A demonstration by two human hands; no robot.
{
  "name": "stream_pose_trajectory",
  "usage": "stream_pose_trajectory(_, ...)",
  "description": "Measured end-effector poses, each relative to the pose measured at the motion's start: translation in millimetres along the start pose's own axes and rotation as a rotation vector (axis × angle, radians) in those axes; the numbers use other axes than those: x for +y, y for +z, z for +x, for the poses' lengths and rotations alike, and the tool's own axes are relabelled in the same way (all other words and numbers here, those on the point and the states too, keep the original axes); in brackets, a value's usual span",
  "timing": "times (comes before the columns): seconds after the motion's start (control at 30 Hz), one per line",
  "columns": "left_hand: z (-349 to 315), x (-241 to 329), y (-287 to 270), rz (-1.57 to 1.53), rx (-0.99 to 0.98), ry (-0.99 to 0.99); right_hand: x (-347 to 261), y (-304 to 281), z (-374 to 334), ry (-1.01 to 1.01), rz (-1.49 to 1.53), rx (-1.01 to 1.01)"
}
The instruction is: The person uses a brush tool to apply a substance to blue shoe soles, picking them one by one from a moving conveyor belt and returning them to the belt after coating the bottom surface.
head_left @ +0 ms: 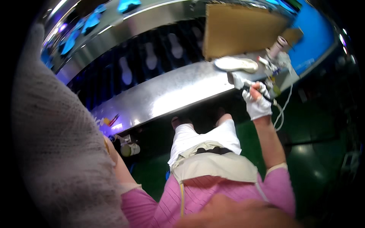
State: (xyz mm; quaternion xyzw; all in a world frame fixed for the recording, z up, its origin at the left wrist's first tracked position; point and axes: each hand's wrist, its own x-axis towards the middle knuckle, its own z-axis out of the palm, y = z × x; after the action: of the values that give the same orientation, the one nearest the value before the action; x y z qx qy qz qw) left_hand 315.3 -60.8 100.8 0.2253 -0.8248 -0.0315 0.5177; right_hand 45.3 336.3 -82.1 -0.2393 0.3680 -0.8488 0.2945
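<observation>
Gripping a corded tool (238,81) by its handle in my right hand (258,102), I hold its pale end at the counter's (178,93) front edge, probably so my fingers stay clear of that end. A white shoe (235,64) lies toward the counter's right end, just in front of the cardboard (243,32), seemingly for easy reach. My left hand (61,121) looms blurred and close; I cannot tell whether it is closed.
</observation>
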Motion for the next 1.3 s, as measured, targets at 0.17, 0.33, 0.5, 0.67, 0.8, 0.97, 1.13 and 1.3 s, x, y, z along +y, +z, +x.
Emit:
stream_pose_trajectory(0.17,-48,59,-59,-0.128,0.067,-0.111,-11,-10,16,-0.005,-0.098,0.009)
stream_pose_trajectory(0.33,-49,86,-90,-0.273,0.185,-0.044,42,-40,49,-0.047,0.250,-0.104)
stream_pose_trajectory(0.5,14,74,-71,-0.467,0.378,0.148,72,-92,91,0.054,0.053,-0.056)
stream_pose_trajectory(0.67,-11,122,-75,-0.618,0.421,0.211,-20,-31,-23,-0.035,-0.003,-0.015)
stream_pose_trajectory(0.8,-8,127,-21,-0.690,0.334,0.273,-7,-42,41,-0.227,0.172,-0.428)
stream_pose_trajectory(0.97,-15,110,-19,-0.716,0.252,0.217,-11,-14,47,0.027,-0.011,-0.110)
stream_pose_trajectory(1.13,-54,157,-23,-0.799,0.251,0.263,-2,-23,20,-0.046,0.009,-0.045)
stream_pose_trajectory(1.3,-58,158,-21,-0.849,0.278,0.307,-5,-3,32,0.018,-0.063,0.004)
